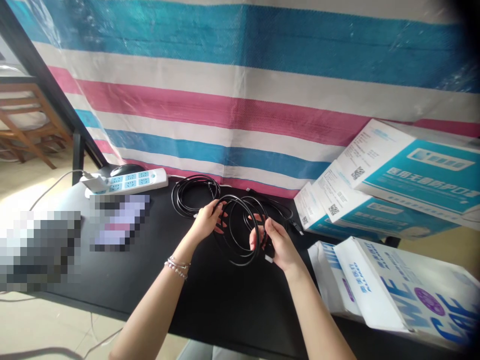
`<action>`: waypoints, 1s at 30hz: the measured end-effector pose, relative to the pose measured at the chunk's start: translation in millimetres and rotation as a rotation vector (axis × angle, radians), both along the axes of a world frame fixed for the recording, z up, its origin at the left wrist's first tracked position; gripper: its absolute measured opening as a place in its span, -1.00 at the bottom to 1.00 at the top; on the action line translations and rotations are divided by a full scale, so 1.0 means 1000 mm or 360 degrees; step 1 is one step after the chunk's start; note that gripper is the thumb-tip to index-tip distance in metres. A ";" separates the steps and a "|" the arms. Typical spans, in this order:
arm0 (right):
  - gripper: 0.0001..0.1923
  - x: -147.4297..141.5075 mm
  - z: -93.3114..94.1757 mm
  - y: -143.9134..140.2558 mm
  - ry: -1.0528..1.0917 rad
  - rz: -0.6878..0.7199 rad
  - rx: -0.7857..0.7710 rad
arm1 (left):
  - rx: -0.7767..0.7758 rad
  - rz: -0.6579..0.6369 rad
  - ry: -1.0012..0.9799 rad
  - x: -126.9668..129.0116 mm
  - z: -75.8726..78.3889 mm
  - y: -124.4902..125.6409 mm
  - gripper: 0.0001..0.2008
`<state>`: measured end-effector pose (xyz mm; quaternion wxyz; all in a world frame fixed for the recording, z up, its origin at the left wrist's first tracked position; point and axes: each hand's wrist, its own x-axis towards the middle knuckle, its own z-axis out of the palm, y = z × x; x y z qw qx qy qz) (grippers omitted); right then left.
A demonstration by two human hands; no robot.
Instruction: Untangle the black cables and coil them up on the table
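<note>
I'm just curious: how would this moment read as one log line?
left hand: holds cable coil | right hand: grips coil and plug | second coil: on black table

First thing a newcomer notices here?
Both hands at the centre of the black table: the left hand and the right hand hold up a coiled black cable. Behind hangs a striped blue, white and pink tarp. Blue and white boxes are stacked at the right.

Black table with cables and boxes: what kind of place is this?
Probably a makeshift home or storeroom workspace: a striped tarp hangs behind the black table, stacked cartons sit beside it, and both hands coil a black cable.
</note>
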<state>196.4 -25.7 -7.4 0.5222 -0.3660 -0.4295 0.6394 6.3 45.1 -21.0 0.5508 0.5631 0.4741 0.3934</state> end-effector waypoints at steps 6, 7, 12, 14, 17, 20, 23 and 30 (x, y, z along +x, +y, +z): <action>-0.59 0.000 0.000 0.000 -0.0119 -0.0020 0.0021 | -0.0022 0.0038 -0.0018 -0.001 -0.006 0.003 -0.62; -0.60 0.000 0.000 0.000 -0.0148 -0.0019 0.0033 | -0.0025 0.0051 -0.0021 -0.001 -0.007 0.003 -0.62; -0.61 -0.002 0.003 -0.001 -0.0144 -0.0030 0.0055 | -0.0060 0.0104 -0.0006 0.001 -0.008 0.002 -0.61; -0.62 -0.004 0.004 -0.002 -0.0112 0.0005 0.0058 | -0.0075 0.0126 0.0037 0.002 -0.007 0.001 -0.61; -0.61 -0.008 0.005 -0.004 -0.0084 0.0070 0.0053 | -0.0082 0.0170 0.0126 0.004 -0.007 0.000 -0.61; -0.59 -0.011 0.007 -0.007 -0.0036 0.0146 0.0009 | -0.0082 0.0200 0.0204 0.005 -0.006 -0.001 -0.63; -0.59 -0.013 0.008 -0.009 0.0068 0.0274 -0.0018 | -0.0101 0.0213 0.0246 0.006 -0.005 -0.002 -0.64; -0.61 -0.013 0.006 -0.008 0.0156 0.0330 0.0044 | -0.0220 0.0184 0.0200 0.008 -0.003 -0.004 -0.67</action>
